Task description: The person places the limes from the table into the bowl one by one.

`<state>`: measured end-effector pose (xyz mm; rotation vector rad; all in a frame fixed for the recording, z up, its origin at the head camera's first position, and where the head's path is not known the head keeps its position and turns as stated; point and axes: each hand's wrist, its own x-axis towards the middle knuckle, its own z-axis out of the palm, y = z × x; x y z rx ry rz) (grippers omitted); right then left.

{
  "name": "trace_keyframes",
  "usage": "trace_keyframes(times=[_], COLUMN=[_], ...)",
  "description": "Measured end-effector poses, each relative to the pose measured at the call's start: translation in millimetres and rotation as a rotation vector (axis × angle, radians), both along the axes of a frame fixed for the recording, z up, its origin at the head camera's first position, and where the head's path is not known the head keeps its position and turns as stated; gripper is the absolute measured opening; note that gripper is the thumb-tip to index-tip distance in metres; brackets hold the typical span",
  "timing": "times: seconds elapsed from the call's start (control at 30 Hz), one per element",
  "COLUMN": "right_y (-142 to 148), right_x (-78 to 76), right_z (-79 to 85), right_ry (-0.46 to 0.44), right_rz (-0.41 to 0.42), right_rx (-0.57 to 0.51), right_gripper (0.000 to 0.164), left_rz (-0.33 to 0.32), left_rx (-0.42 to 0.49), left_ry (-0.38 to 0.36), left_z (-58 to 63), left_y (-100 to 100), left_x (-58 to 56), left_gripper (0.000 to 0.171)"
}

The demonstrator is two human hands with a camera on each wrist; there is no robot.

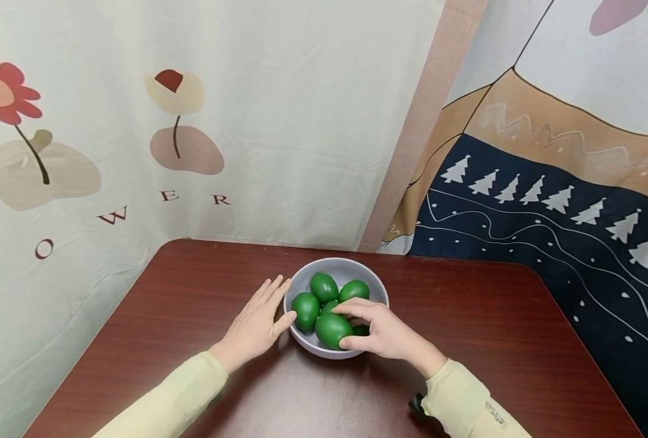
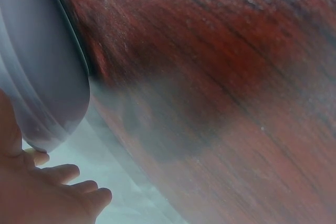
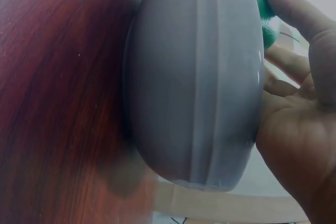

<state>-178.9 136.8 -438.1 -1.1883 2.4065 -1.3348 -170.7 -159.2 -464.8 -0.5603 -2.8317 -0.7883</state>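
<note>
A round grey bowl [image 1: 337,263] stands on the table with several green limes [image 1: 324,287] in it. My right hand [image 1: 385,330] reaches over the bowl's right rim, thumb and fingers around the front lime [image 1: 333,330]. In the right wrist view, that lime [image 3: 268,19] shows above the rim, with the thumb against it. At the bowl's left side is my left hand [image 1: 256,324], fingers straight and spread, thumb at the rim. The left wrist view shows those fingers beside the bowl wall [image 2: 47,51]. Part of another lime is hidden under my right hand.
The dark red wooden table [image 1: 203,292] has rounded far corners. A pale curtain [image 1: 302,121] with flower prints hangs behind it, and a navy cloth [image 1: 521,219] with white trees hangs at the right. A small black object [image 1: 417,403] shows at the right sleeve.
</note>
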Motion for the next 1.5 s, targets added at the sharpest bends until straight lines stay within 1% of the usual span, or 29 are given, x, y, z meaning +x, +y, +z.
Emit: trace_keyframes(times=[0.2, 0.33, 0.43, 0.63, 0.8, 0.97, 1.13, 1.33, 1.5], right_y=[-2, -5, -7, -12, -17, -18, -18, -14, -9], right_x=[-0.6, -1.0, -0.9, 0.9, 2.8, 4.3, 4.0, 4.1, 5.7], right_z=[-0.8, 0.4, 1.9, 5.7, 7.8, 6.0, 1.7, -1.3, -0.6], right_ry=[0.107, 0.176, 0.194, 0.202, 0.203, 0.209, 0.224, 0.219, 0.211], right_rz=[0.016, 0.035, 0.052, 0.081, 0.079, 0.036, -0.010, -0.026, -0.042], right_rx=[0.044, 0.085, 0.113, 0.175, 0.199, 0.191, 0.152, 0.084, 0.043], right_gripper=[0.047, 0.049, 0.050, 0.051, 0.050, 0.050, 0.045, 0.040, 0.038], left_rz=[0.000, -0.001, -0.003, -0.003, -0.006, -0.006, -0.003, 0.002, 0.003], left_rx=[0.001, 0.004, 0.004, 0.008, 0.009, 0.007, 0.002, 0.005, 0.009], left_ry=[-0.007, 0.002, 0.011, 0.008, 0.013, 0.015, 0.016, 0.006, 0.000], left_z=[-1.6, -1.6, -1.7, -1.6, 0.6, 1.0, -0.4, -1.0, -2.1], left_y=[0, 0, 0, 0, 0, 1, 1, 0, -1], left_x=[-0.4, -0.3, -0.4, -0.7, 0.3, 0.5, 0.4, 0.2, -0.5], left_gripper=[0.067, 0.067, 0.066, 0.067, 0.066, 0.066, 0.066, 0.066, 0.066])
